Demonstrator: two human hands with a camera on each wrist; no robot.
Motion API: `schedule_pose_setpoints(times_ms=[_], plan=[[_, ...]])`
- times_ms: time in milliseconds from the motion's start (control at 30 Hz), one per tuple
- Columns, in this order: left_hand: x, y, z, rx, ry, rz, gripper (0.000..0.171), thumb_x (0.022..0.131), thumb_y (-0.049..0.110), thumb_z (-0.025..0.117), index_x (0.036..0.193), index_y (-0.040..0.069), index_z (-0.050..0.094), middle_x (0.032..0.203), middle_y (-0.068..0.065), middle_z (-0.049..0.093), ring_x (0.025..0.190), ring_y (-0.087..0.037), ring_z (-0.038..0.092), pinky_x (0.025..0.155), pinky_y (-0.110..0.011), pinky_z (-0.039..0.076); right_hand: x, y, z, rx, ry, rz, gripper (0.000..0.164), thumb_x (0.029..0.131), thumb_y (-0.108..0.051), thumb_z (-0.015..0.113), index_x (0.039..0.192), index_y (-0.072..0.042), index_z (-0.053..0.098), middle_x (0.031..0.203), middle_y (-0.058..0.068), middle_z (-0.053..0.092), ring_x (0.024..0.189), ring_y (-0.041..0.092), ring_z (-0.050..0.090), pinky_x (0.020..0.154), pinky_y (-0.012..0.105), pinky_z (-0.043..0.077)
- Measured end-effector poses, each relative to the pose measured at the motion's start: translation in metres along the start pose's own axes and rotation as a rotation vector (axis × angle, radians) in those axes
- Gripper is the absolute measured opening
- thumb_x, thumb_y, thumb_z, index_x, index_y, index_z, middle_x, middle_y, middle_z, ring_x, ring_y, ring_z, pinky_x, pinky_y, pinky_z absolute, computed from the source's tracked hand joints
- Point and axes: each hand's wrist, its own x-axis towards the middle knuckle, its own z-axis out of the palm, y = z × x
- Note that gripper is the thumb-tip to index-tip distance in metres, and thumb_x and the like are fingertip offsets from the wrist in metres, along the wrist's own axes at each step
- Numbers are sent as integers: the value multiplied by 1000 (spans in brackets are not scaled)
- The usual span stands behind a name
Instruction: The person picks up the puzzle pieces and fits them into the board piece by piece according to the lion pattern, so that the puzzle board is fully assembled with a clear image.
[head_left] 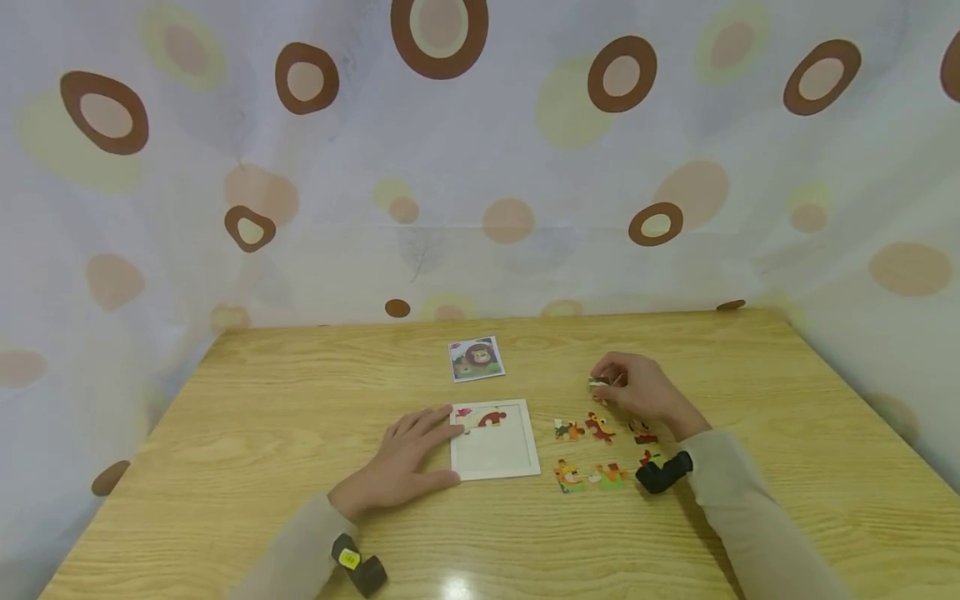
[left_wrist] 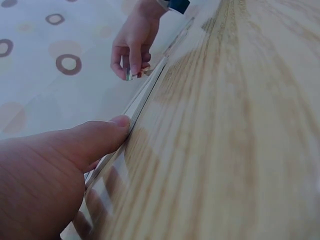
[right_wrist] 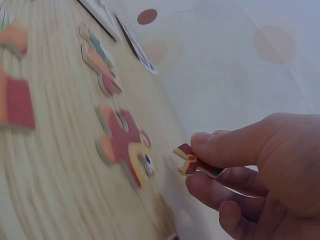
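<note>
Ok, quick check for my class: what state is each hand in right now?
Left hand: open, touching the edge of the white frame.
Right hand: closed, pinching a puzzle piece.

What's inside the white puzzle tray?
Puzzle pieces with pink and red-brown print lie along the far side of the white puzzle tray; the pale base nearer the person is bare. The left hand's fingertips hide a bit at the left edge.
</note>
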Motion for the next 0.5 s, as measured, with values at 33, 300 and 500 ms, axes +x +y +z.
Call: schedule_pose_setpoints(times_ms=[33,300,500], plan=[[0,0,0,0,-1,0,62,89,43,64,142,14,49,158,-12,27,143,-40,21,109,-66,14,1,-2,1,12,2,3,12,89,-10,68,100,-6,66,83,5,65,68,13,57,60,28,47],[0,1,-1,1,-3,-6,62,89,42,65,142,14,49,158,-12,27,143,-40,20,109,-66,15,6,-16,15,70,21,18,12,90,-15,67,100,-7,68,87,6,69,73,13,62,66,29,50],[0,0,0,5,-3,-2,62,89,43,64,142,15,48,158,-11,27,143,-40,21,109,-66,15,9,-24,23,130,-6,37,14,92,-14,66,102,-6,68,88,7,68,71,13,61,62,27,50]])
